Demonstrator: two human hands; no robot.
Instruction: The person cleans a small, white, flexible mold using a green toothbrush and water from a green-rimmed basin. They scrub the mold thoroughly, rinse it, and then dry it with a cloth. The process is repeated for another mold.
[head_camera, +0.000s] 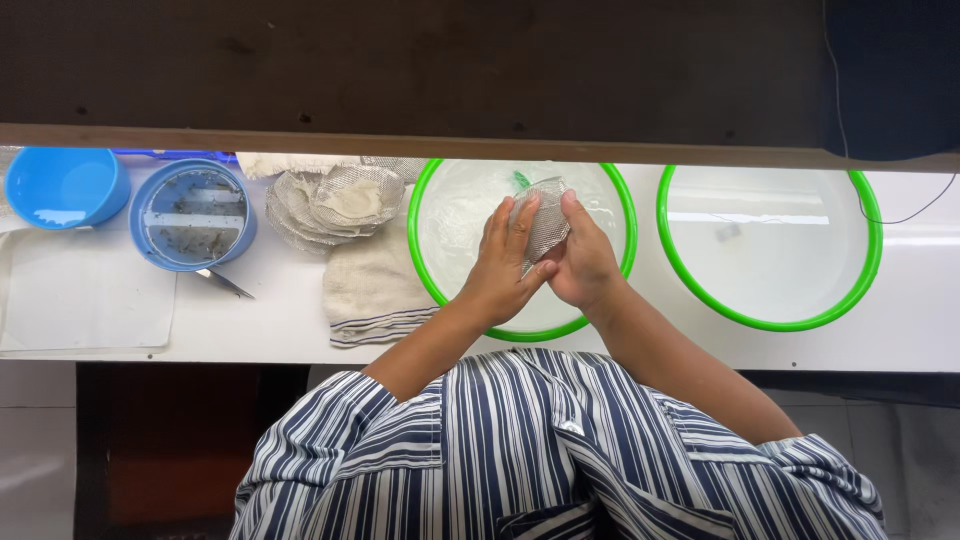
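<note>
The grip of both hands is clamped on one small mesh strainer (540, 222), held above the left green-rimmed basin (436, 285) of water. The left hand (500, 270) lies flat along the strainer's near side with its fingers stretched up over the mesh; the right hand (582, 262) closes from the other side, thumb pressed on the upper rim.

The strainer is a shallow dome of fine grey wire mesh. It looks light and thin, likely springy enough to dent under a hard squeeze, and being wet it is probably slippery. The stiffer rim seems the safest place to hold it, with the palms only supporting the mesh.

A second green-rimmed basin (868, 270) stands just to the right, also filled with clear water. Left of the hands, a stack of similar mesh strainers (330, 205) rests on a folded beige towel (368, 285). Farther left sit a blue lidded tub (192, 215) with dark specks inside, a metal tool (225, 282) beside it, and an empty blue bowl (62, 186), all on the white surface (250, 330). The person wears a blue-and-white striped shirt (540, 450).
</note>
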